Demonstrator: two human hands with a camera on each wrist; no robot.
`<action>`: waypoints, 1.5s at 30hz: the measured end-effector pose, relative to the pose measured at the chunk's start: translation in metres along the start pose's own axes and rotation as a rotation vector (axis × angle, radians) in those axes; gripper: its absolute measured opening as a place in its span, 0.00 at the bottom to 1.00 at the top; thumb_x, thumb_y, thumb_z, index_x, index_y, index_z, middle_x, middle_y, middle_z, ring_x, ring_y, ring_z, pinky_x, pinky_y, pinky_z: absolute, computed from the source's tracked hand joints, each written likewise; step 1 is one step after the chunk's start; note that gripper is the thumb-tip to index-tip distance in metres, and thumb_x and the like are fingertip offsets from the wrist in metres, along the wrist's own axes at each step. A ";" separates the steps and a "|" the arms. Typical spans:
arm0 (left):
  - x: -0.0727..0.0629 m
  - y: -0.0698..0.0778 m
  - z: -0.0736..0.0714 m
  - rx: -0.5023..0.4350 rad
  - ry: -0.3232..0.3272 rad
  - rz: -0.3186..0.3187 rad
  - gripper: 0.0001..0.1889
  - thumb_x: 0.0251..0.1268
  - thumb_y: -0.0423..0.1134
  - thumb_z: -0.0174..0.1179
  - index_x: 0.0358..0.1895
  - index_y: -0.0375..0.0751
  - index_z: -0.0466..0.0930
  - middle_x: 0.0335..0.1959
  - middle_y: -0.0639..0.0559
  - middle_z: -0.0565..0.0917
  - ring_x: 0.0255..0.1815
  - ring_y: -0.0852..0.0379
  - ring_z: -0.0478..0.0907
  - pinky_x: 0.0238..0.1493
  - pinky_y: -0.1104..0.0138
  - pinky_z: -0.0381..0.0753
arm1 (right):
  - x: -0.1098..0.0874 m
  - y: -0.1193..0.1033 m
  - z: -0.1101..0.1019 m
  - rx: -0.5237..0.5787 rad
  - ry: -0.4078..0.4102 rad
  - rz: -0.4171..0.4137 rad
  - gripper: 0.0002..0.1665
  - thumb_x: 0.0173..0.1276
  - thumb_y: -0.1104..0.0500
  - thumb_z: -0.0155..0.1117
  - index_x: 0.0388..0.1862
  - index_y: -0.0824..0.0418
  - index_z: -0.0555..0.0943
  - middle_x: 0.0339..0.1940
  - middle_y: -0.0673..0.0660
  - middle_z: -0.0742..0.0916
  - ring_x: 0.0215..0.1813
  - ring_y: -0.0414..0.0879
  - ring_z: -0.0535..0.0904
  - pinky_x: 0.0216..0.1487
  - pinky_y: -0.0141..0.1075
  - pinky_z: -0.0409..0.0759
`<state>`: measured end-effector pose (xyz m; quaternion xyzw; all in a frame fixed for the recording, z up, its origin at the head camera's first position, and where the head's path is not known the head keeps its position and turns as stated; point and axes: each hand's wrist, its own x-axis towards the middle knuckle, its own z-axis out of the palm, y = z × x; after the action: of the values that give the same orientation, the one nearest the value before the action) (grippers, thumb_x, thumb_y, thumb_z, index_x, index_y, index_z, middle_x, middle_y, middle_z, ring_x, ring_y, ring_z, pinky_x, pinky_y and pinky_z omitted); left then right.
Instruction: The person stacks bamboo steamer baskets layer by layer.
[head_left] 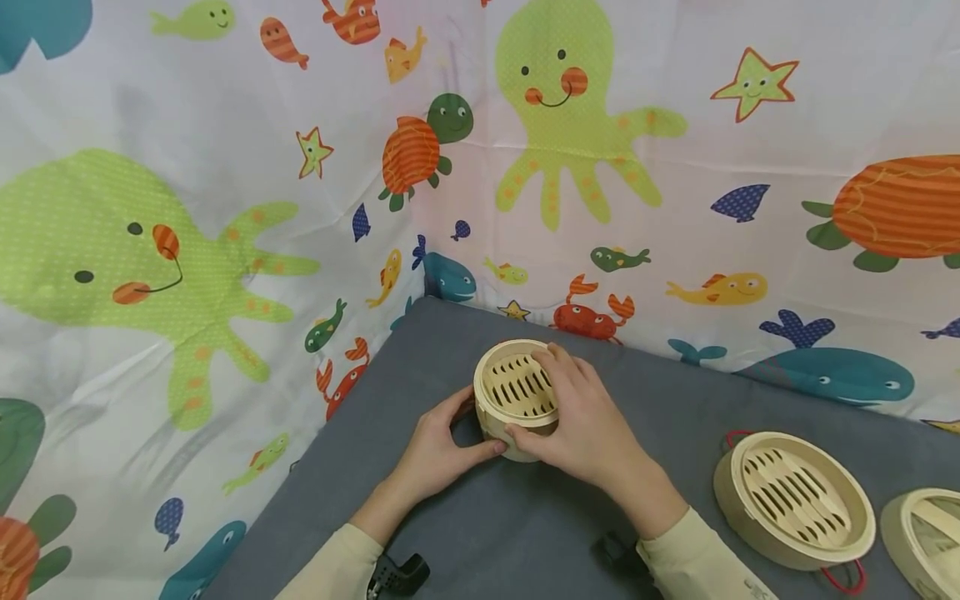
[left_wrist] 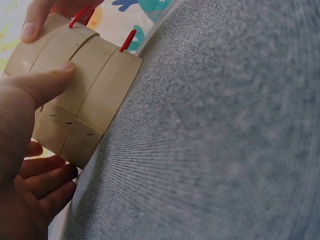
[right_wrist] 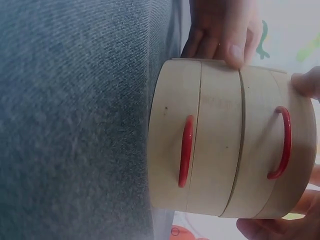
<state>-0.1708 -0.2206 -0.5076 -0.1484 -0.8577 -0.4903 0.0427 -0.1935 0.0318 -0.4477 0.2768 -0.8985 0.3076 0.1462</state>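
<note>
Two small round bamboo steamer baskets are stacked on the grey cloth. The upper steamer (head_left: 517,385) shows its slatted floor; the lower steamer (right_wrist: 215,100) sits beneath it. Both have red cord handles. My left hand (head_left: 437,444) holds the stack from the left side, its thumb on the wall near the seam in the left wrist view and its fingers round the far side. From the right, my right hand (head_left: 587,417) grips the upper steamer, thumb at the near rim and fingers over the far rim.
To the right, another bamboo steamer (head_left: 795,500) with red handles lies on the grey cloth (head_left: 405,358). A further round bamboo piece (head_left: 930,542) is cut off by the right edge. Behind hangs a white curtain (head_left: 660,50) printed with sea animals.
</note>
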 end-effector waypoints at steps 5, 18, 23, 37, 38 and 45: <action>0.003 0.003 0.003 0.011 -0.009 0.007 0.50 0.61 0.56 0.83 0.84 0.47 0.69 0.75 0.53 0.80 0.75 0.55 0.77 0.76 0.50 0.75 | -0.002 0.002 -0.001 -0.053 0.008 -0.012 0.58 0.57 0.34 0.83 0.79 0.62 0.73 0.77 0.70 0.76 0.70 0.67 0.75 0.66 0.64 0.81; 0.002 0.002 0.003 0.031 0.015 -0.017 0.48 0.62 0.58 0.82 0.83 0.48 0.70 0.73 0.54 0.81 0.73 0.54 0.78 0.75 0.47 0.75 | -0.004 -0.001 -0.007 -0.042 -0.079 0.035 0.67 0.67 0.26 0.73 0.88 0.65 0.60 0.86 0.69 0.67 0.83 0.67 0.65 0.75 0.67 0.72; 0.001 -0.001 0.004 0.041 0.017 -0.027 0.49 0.62 0.58 0.82 0.83 0.48 0.70 0.73 0.54 0.81 0.73 0.55 0.78 0.76 0.47 0.74 | -0.008 -0.001 -0.013 -0.022 -0.065 0.061 0.64 0.70 0.22 0.66 0.88 0.62 0.61 0.87 0.67 0.65 0.86 0.67 0.60 0.76 0.72 0.67; 0.003 0.001 0.004 0.037 -0.009 -0.006 0.51 0.61 0.57 0.83 0.85 0.50 0.66 0.73 0.55 0.80 0.74 0.55 0.77 0.75 0.49 0.75 | -0.056 0.026 -0.049 -0.103 0.189 0.004 0.39 0.71 0.40 0.77 0.68 0.67 0.84 0.66 0.64 0.88 0.68 0.64 0.83 0.70 0.64 0.76; 0.003 0.000 0.004 0.039 -0.010 -0.006 0.51 0.61 0.58 0.83 0.85 0.50 0.66 0.73 0.55 0.80 0.74 0.55 0.77 0.75 0.49 0.75 | -0.059 0.028 -0.050 -0.111 0.203 -0.006 0.37 0.72 0.40 0.76 0.66 0.67 0.85 0.64 0.64 0.89 0.67 0.64 0.83 0.70 0.64 0.77; 0.002 -0.003 0.004 0.042 -0.007 -0.007 0.51 0.61 0.58 0.83 0.84 0.49 0.67 0.74 0.54 0.79 0.74 0.53 0.78 0.75 0.48 0.75 | -0.080 0.046 -0.058 -0.163 0.266 -0.061 0.32 0.74 0.38 0.73 0.57 0.66 0.89 0.52 0.63 0.91 0.57 0.63 0.87 0.63 0.63 0.80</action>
<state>-0.1735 -0.2184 -0.5117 -0.1460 -0.8685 -0.4719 0.0411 -0.1504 0.1315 -0.4597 0.2479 -0.8845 0.2629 0.2952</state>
